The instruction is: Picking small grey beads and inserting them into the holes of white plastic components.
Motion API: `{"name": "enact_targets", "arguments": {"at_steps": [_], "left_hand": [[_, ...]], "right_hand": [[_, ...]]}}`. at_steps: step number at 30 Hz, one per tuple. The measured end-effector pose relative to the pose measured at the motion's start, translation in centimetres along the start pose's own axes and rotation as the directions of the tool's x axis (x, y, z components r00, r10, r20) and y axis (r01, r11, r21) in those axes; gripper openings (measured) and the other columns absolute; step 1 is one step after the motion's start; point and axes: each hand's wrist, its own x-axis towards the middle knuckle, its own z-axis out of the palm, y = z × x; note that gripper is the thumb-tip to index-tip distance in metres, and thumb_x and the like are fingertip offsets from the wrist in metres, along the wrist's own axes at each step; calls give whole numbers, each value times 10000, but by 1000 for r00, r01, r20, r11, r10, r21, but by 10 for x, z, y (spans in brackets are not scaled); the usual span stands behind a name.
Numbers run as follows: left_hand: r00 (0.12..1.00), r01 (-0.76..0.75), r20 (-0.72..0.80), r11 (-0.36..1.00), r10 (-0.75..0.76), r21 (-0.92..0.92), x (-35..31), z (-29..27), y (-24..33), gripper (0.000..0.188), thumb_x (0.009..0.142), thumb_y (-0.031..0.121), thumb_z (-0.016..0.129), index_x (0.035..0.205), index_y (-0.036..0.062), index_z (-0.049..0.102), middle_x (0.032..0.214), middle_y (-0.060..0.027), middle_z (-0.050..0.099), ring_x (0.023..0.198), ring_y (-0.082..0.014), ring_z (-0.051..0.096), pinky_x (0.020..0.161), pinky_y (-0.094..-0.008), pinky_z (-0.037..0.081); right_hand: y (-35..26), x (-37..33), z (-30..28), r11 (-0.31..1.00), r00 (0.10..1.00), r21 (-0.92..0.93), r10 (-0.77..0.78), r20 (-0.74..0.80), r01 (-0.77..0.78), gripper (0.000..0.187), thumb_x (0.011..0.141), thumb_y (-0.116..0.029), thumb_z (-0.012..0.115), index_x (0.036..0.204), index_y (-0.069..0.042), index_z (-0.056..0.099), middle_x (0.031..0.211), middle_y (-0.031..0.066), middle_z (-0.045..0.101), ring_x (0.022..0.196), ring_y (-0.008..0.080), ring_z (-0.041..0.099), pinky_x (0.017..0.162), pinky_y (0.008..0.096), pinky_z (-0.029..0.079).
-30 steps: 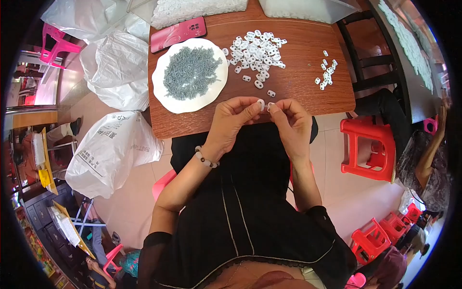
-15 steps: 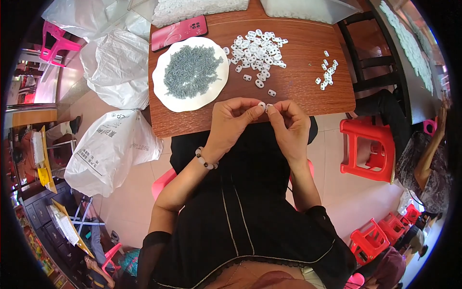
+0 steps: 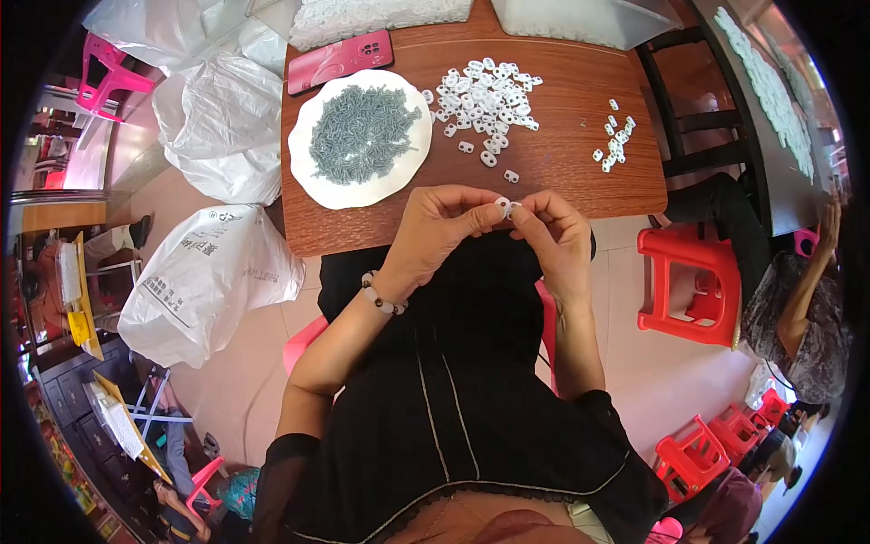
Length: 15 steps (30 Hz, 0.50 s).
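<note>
Hands moved slightly R; both pinched closed on white pcs; L pc's long axis approx fore-aft, R's unclear.

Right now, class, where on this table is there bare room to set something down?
The table looks bare between the big white pile and small white cluster, and from that cluster to the near edge. Crowded: left (plate, phone); near middle (left hand, right hand).

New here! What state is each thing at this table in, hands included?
Left hand, pinching a white piece
Right hand, pinching another small piece
White plate, heaped with grey pieces
Main white pile, loosely heaped
Smaller white cluster, scattered
Phone, lying back up
Bracelet, being worn
</note>
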Motion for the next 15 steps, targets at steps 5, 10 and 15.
{"name": "enact_targets", "arguments": {"at_steps": [5, 10, 15], "left_hand": [[1000, 23, 9, 1000, -22, -19, 1, 1, -1, 232, 846, 163, 726, 992, -16, 704, 826, -58, 695, 702, -68, 575, 642, -205, 465], [1000, 23, 2, 999, -23, -31, 0, 1, -6, 233, 846, 168, 726, 992, -13, 707, 819, -56, 695, 698, -67, 576, 635, -202, 465], [1000, 15, -6, 1000, -15, -21, 0, 1, -9, 228, 846, 167, 725, 986, -12, 711, 815, -59, 698, 694, -61, 573, 627, -198, 463]], "right_hand": [[1, 0, -5, 999, 999, -35, 35, -3, -35, 63, 888, -71, 628, 894, -9, 620, 803, -5, 607, 711, 53, 560, 680, 192, 461], [2, -1, -3, 998, 998, -46, 41, -40, -43, 72, 890, -65, 638, 838, -19, 619, 744, -40, 586, 685, 13, 510, 628, 161, 394], [5, -2, -5, 998, 1000, -52, 19, -24, -20, 68, 888, -59, 640, 840, -15, 619, 749, -41, 588, 687, 10, 508, 624, 160, 392]]}}
